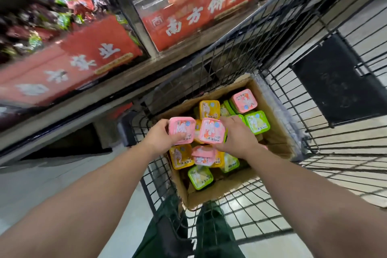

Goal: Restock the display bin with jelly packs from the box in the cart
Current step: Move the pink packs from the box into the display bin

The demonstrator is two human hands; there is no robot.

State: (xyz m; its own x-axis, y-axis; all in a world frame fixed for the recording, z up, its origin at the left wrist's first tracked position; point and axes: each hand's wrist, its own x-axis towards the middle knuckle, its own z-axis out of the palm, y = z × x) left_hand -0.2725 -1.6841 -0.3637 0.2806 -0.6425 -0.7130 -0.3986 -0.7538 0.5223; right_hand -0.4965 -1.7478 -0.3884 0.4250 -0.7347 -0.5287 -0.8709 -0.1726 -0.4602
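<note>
— What writing can you read?

— On the red banner (201,8) along the front of the far display bin (159,4), white characters: 南方饼业. The left red banner (69,65) is too blurred to read. The print on the pack lids is too small.

— How many jelly packs show?

— About eleven: four pink, three yellow, four green, though some are half buried. They lie in the cardboard box (219,192), which sits in the wire cart (314,81).

— And the hands?

— The left hand (162,137) is closed around a pink pack (181,130), lid up, just above the pile. The right hand (238,138) grips a second pink pack (212,131), lid up and turned slightly, touching the first. Both packs are roughly square, so no long axis stands out.

— Anything else?

— Mixed wrapped snacks (52,16) fill the far left bin.
</note>
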